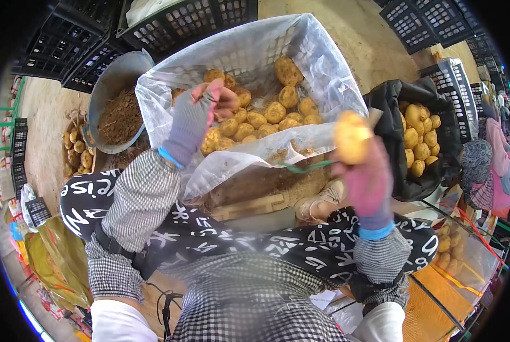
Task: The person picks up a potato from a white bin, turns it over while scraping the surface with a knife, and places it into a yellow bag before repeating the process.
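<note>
A yellow potato (351, 135) is gripped in my right hand (369, 179), which is raised at the right edge of a crate and blurred by motion. My left hand (201, 111), in a grey and pink fingerless glove, hangs over the left part of that crate. Its fingers are loosely bent and apart, with nothing seen between them. A thin white plastic liner (181, 62) covers the crate and folds over its front side. Inside lie several soil-marked potatoes (275, 112), in a heap towards the near side.
Left of the crate stands a grey bucket (142, 60) with brown soil (121, 118). Potatoes (79, 149) fill a container beyond it. To the right, a black-lined crate (392, 97) holds more potatoes (420, 134). Black crates (192, 25) are stacked behind. Another person (497, 154) is at far right.
</note>
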